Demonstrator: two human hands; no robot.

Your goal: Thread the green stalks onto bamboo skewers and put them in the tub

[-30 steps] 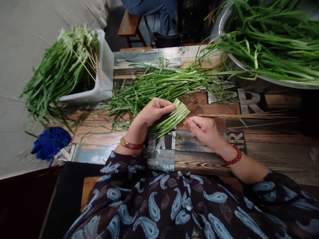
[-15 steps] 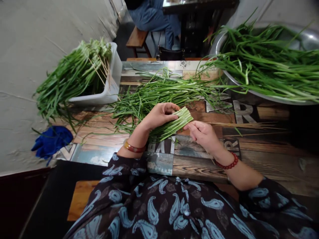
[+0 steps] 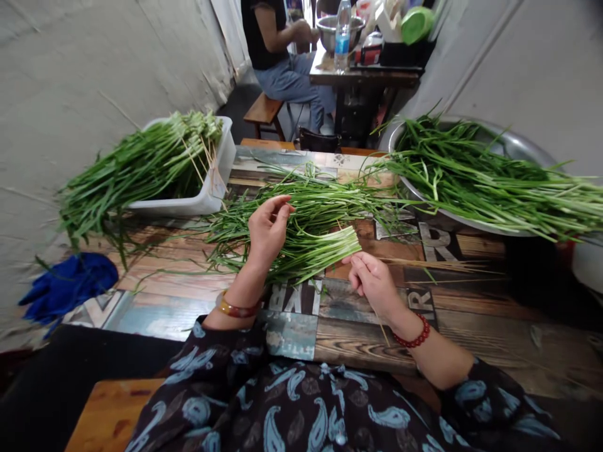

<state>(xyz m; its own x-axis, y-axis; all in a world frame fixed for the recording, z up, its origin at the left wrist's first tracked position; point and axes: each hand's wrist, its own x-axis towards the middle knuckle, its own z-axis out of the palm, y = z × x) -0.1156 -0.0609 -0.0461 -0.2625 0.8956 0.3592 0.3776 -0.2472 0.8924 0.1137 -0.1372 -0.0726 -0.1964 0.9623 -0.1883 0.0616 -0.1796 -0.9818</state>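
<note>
Worktop: the patchwork wood-print worktop (image 3: pixel 358 329) ran beneath both hands.
Basin: a wide silver metal basin (image 3: pixel 532 154) of long green stalks stood at the far right.
Tub: a white plastic box-shaped tub (image 3: pixel 228 154), heaped with green stalks, stood left.
Bundle: a flat fan of green stalks with pale, evenly cut ends (image 3: pixel 325 249) lay between the hands, ends pointing right.
Threading: looked best done with the cut ends level and the row flat, pushing slowly and straight so no stalk split or slipped off; a left hand pressing lightly, clear of the point, would have helped.
Left hand: (image 3: pixel 266 231) raised above the leafy side, fingers loosely curled, thumb and forefinger a little apart; nothing seen in them.
Right hand: (image 3: pixel 374 284) fingers closed in a pinch at the bundle's near edge, apparently touching the stalks.
Stick: one thin tan wooden stick (image 3: pixel 381 329) was in that pinch, its tail below the palm, its tip just past the bundle's far edge; whether every stalk was pierced, could not tell.
</note>
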